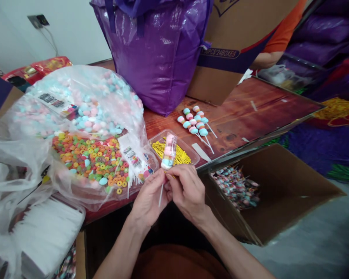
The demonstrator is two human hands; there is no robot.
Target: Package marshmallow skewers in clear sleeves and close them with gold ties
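Note:
Upright between my hands stands a marshmallow skewer (169,149) in a clear wrapper, pink above and blue-white at the bottom. Its white stick (161,195) runs down past my left hand (149,197), whose closed fingers hold it just under the candy. My right hand (188,188) is closed too, pinching at the wrapper's neck, where a bit of gold twist tie shows; the fingers hide most of it. Just beyond, a clear tray (195,156) holds yellow-gold twist ties (182,155). Several unwrapped marshmallow skewers (193,123) lie farther back on the red-brown table (235,112).
Left are bags of marshmallows (90,120) and ring gummies (90,159), and a container of white sticks (46,232). A purple bag (154,58) and a carton (212,83) stand behind. An open box (293,193) at right holds wrapped candies. Another person's arm (269,59) shows.

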